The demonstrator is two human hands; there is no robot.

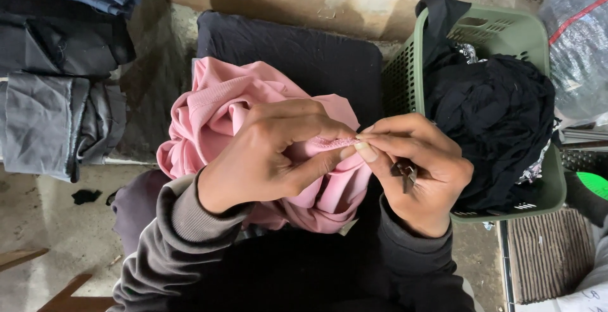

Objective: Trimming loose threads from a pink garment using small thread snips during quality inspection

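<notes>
Green basket [538,33] at right, heaped with black cloth [494,109]. Pink garment [215,109] bunched on lap. Left hand [266,157] pinches its seam edge. Right hand [415,166] pinches same edge, fingertips meeting; small metal snips [406,174] tucked in palm.

Pink knit garment [215,109], crumpled in a heap on the lap, one seam edge pulled taut; small dark metal snips [406,174], tucked in the palm.
</notes>
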